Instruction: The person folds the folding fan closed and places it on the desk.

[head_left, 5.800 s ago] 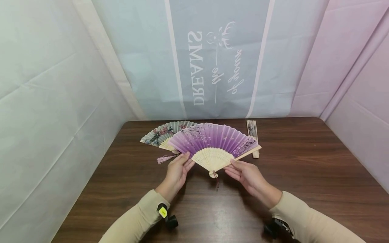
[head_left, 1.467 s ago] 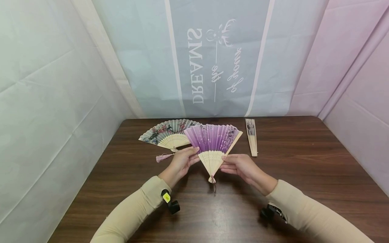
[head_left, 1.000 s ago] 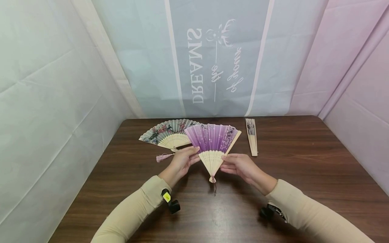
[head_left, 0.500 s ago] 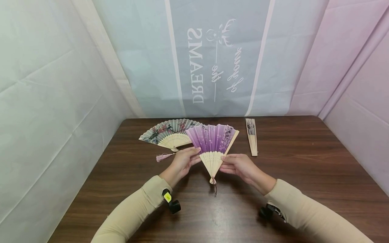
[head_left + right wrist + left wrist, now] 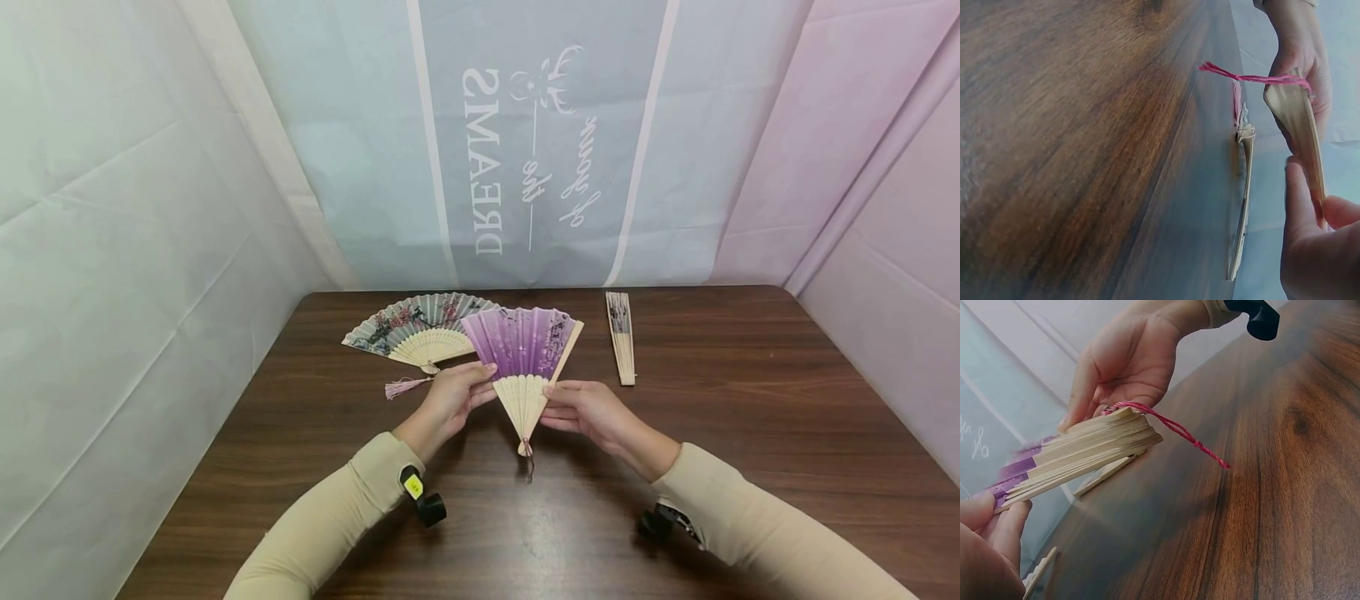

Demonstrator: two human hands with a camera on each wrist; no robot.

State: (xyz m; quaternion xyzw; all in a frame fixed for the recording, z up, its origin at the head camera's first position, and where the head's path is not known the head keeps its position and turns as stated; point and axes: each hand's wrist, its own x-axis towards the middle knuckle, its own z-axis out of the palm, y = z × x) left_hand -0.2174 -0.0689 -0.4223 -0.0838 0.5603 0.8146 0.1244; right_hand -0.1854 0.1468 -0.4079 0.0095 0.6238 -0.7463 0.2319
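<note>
A purple folding fan [image 5: 517, 346] with pale ribs is held partly spread above the table. My left hand [image 5: 450, 402] pinches its left edge between thumb and fingers. On the opposite edge my right hand [image 5: 596, 414] pinches the outer rib, thumb on top. A red cord [image 5: 1179, 430] hangs from the fan's pivot end. Seen from the left wrist, the ribs [image 5: 1091, 447] lie stacked close together. Behind the purple fan a grey flowered fan [image 5: 408, 332] lies spread on the table, its right side partly hidden. A pink tassel [image 5: 405, 387] trails from its pivot.
A folded fan [image 5: 621, 337] with pale ribs lies at the back right of the brown wooden table [image 5: 750, 400]. A printed cloth backdrop [image 5: 540, 167] rises behind the table's far edge, with pale cloth walls at both sides.
Several seconds ago the purple fan was spread much wider. Both hands have come closer together, folding it narrower. Over the last second its right edge has moved slightly further left.
</note>
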